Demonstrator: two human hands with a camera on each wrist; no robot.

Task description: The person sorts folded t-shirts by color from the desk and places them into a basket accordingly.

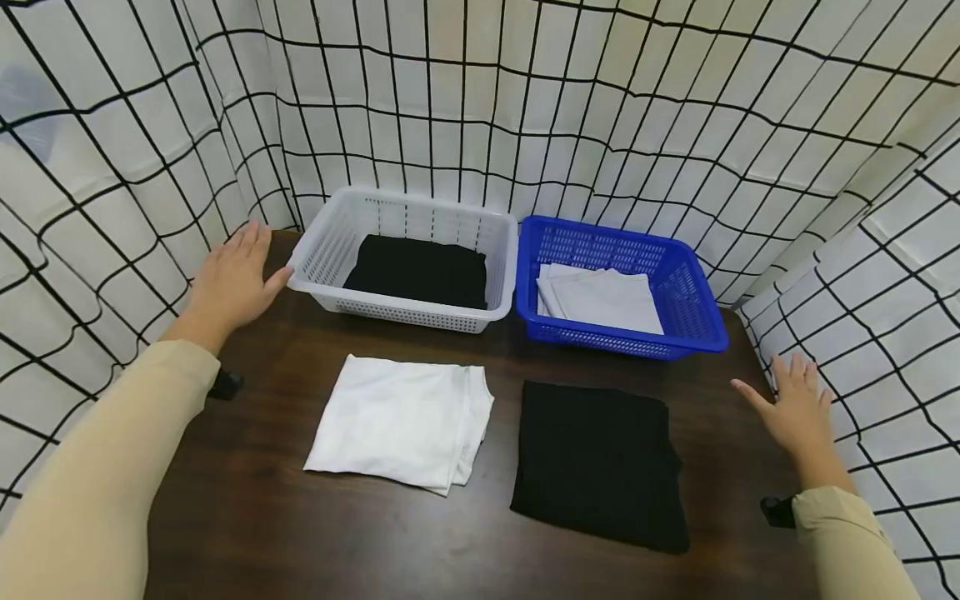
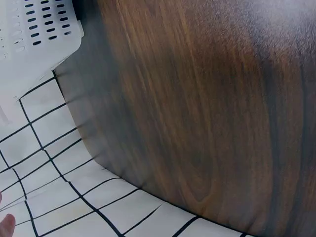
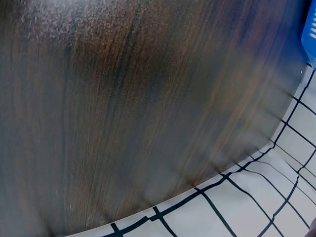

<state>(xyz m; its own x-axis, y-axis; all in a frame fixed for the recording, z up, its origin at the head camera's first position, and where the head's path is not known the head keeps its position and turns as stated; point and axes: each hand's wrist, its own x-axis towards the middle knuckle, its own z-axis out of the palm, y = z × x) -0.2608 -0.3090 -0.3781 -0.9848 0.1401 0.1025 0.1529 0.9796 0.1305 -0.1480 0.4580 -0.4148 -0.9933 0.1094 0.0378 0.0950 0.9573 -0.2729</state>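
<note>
My left hand [image 1: 234, 279] is held with straight fingers beside the left end of a white plastic basket [image 1: 401, 315]; its thumb is close to the rim, and I cannot tell if they touch. Inside that basket lies a folded black cloth [image 1: 420, 271]. Over by the right edge of the table, my right hand [image 1: 798, 408] has its fingers spread and holds nothing. A blue basket [image 1: 622, 340] contains folded white cloth [image 1: 603, 298]. In front of the baskets, a folded white garment [image 1: 401, 421] lies at left and a folded black garment [image 1: 600, 462] at right.
Both baskets stand side by side at the back of the dark wooden table [image 1: 360, 533]. White curtain with a black grid pattern [image 1: 465, 92] surrounds the back and sides. Each wrist carries a small black device, such as the left one [image 1: 227, 385].
</note>
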